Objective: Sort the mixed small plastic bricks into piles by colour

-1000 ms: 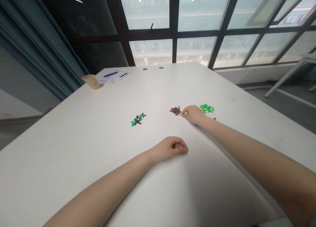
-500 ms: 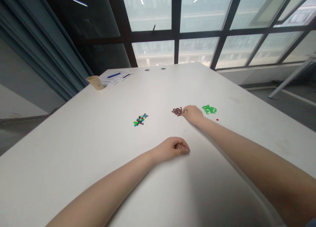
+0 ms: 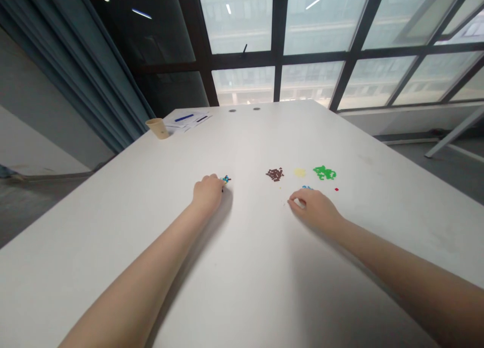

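My left hand (image 3: 207, 193) and my right hand (image 3: 312, 208) work apart on a white worktop (image 3: 113, 232) among tiny plastic bricks. A mixed cluster of coloured bricks (image 3: 226, 179) lies straight ahead of my left hand, touching or just past its fingertips (image 3: 221, 182) and partly hidden behind them, so I cannot read its long axis. My left hand is clearly the nearer to it. That hand is curled down, but I cannot tell whether it pinches anything. My right hand, also curled, lies well to the right, and I cannot tell whether it grasps anything; a few blue bricks (image 3: 306, 187) sit just beyond it. Ahead of it, a brown pile (image 3: 275, 174), a yellow pile (image 3: 299, 172) and a green pile (image 3: 324, 173) run in a row across the worktop, with a lone red brick (image 3: 336, 189) nearby. A paper cup (image 3: 158, 128) stands by papers (image 3: 191, 120) at the far end.
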A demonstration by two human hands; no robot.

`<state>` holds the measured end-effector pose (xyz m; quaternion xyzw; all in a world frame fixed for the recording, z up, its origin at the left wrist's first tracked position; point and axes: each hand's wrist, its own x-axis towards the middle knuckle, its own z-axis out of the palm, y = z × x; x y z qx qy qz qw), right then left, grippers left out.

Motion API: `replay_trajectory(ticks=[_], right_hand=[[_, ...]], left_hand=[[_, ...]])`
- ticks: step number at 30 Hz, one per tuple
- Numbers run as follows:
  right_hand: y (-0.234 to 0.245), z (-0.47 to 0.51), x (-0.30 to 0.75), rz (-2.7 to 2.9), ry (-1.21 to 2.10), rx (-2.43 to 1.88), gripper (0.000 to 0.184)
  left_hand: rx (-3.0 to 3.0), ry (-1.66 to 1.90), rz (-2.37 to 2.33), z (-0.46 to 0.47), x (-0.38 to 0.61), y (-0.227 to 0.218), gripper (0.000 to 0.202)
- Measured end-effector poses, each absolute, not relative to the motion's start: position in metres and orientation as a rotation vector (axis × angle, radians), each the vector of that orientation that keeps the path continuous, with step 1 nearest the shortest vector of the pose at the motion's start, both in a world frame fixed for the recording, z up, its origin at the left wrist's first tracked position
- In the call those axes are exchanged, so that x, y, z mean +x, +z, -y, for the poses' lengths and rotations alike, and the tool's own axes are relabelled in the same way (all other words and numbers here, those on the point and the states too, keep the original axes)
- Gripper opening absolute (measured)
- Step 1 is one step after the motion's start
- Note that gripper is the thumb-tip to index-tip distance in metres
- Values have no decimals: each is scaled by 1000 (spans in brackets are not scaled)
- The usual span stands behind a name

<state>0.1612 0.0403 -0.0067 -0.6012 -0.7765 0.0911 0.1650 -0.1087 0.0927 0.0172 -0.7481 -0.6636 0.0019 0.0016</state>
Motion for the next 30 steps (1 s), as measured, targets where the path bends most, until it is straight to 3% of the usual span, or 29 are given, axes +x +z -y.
replay_trajectory(ticks=[12, 30], right_hand=[[-32, -10, 161, 2173, 381, -1289, 15], [-37, -11, 164, 2238, 440, -1211, 15]], left_hand=[[-2429, 177, 1856, -105, -114, 10, 25], [-2399, 148, 1850, -111, -119, -2, 23]])
